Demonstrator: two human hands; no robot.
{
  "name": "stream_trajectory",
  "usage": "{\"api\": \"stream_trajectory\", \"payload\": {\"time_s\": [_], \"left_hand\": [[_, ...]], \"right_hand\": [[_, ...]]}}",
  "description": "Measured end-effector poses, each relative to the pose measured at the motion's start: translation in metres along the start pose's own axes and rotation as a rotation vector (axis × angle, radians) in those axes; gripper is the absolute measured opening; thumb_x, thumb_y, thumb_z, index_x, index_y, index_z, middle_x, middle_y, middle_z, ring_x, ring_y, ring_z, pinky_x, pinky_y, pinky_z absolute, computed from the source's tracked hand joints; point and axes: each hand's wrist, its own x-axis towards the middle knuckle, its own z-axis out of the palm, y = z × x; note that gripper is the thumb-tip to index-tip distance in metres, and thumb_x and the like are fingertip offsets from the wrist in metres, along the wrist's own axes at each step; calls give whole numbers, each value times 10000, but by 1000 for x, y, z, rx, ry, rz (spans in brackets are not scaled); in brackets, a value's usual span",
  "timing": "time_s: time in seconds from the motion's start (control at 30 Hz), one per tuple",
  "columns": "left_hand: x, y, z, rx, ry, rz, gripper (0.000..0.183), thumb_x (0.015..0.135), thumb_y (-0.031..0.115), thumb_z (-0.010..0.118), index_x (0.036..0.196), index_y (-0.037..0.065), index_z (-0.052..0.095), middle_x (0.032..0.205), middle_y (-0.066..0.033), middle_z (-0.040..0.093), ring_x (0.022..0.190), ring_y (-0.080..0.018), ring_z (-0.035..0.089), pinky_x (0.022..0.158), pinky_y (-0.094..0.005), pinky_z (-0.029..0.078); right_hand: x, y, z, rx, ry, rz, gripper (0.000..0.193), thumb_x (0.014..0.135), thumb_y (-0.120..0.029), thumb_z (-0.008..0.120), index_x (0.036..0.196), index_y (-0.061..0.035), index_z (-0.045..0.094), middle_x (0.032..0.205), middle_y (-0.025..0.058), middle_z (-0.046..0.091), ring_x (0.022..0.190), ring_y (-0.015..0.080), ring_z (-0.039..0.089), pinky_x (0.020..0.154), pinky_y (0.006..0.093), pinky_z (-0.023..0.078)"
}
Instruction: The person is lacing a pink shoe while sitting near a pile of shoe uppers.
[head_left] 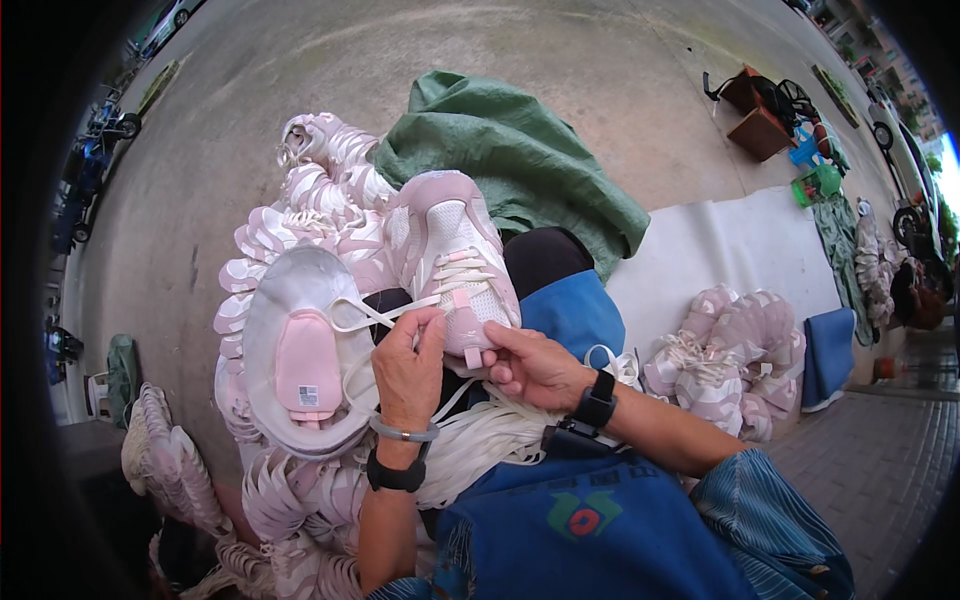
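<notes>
A pink-and-white sneaker upper (pixel 462 235) lies over my lap, its toe pointing away and a white lace threaded partway up its front. My left hand (pixel 408 372) is closed, thumb against fingers, on the white shoelace (pixel 350 318) beside the tongue. With thumb and fingers, my right hand (pixel 530 366) grips the upper's tongue end near a small pink pull tab (pixel 473 356). Left of my left hand lies a pale oval shoe piece (pixel 265 350) with a pink tongue-shaped panel and a small white label. A bundle of loose white laces (pixel 490 440) rests on my lap below.
Stacked pink-and-white uppers (pixel 300 215) fill the left side. More uppers (pixel 735 345) sit on a white sheet (pixel 740 240) at the right, beside a folded blue cloth (pixel 828 350). A green tarp (pixel 500 140) is bunched beyond my knees. A brown box (pixel 760 130) stands far right.
</notes>
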Motion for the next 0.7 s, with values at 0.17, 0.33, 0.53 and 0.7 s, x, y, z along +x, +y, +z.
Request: {"api": "stream_trajectory", "payload": {"time_s": [0.17,0.33,0.53,0.7], "left_hand": [[-2,4,6,33,25,12,171,892,158,596,939,-2,635,748,-116,647,657,-162,595,640,-303,477],[5,4,7,97,35,12,169,896,167,583,930,6,622,750,-132,649,662,-199,616,634,-321,478],[11,11,7,266,-10,77,140,888,151,559,908,17,596,766,-164,634,690,-321,629,629,-377,477],[16,11,4,296,-70,86,130,880,147,540,900,23,573,773,-178,617,711,-382,611,636,-425,468]], "right_hand": [[-7,-4,-1,-7,-4,0,235,954,-278,550,875,-58,550,715,-3,553,543,74,492,405,209,361],[-4,-4,-5,2,-28,5,249,950,-289,557,854,-60,565,718,-3,582,547,75,529,402,206,389],[-3,-3,-9,-9,-87,3,267,938,-314,575,857,-60,587,714,-12,594,546,67,556,403,203,410],[-3,-4,-9,-26,-84,8,278,937,-326,573,866,-58,586,714,-14,593,536,58,550,395,200,408]]}}
